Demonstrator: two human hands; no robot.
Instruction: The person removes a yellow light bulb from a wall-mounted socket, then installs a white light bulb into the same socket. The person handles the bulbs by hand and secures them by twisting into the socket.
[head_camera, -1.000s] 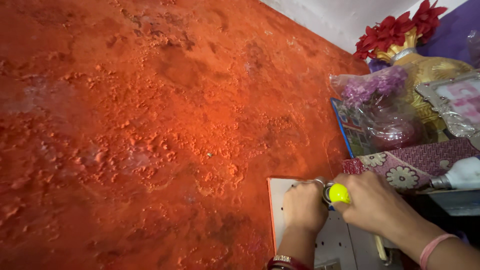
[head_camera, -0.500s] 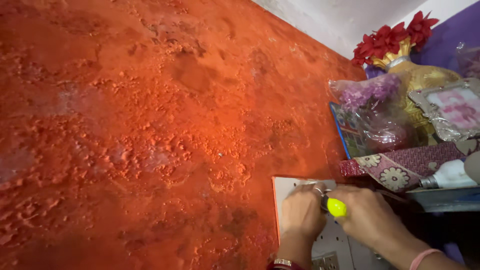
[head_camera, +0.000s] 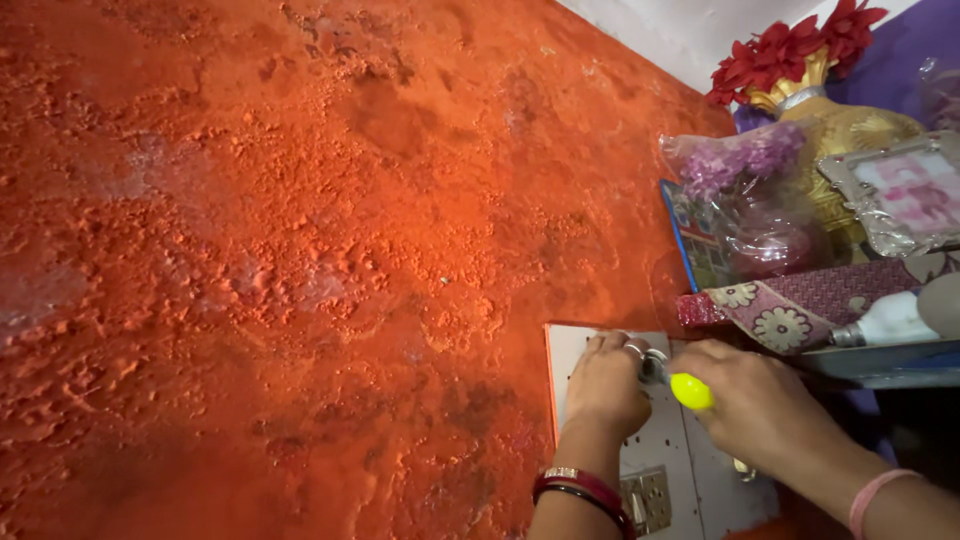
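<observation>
Both hands — left hand (head_camera: 607, 385), right hand (head_camera: 752, 400) — grip yellow-handled tool (head_camera: 690, 391).

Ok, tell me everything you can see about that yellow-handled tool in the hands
The yellow-handled tool looks like a small screwdriver: a rounded, glossy, plastic-looking bright yellow handle end with a darker collar toward the tip. It lies tilted, its tip pointing up-left at the white panel. The right hand wraps the handle; the left hand meets it at the tip, which is hidden behind the fingers.
</observation>
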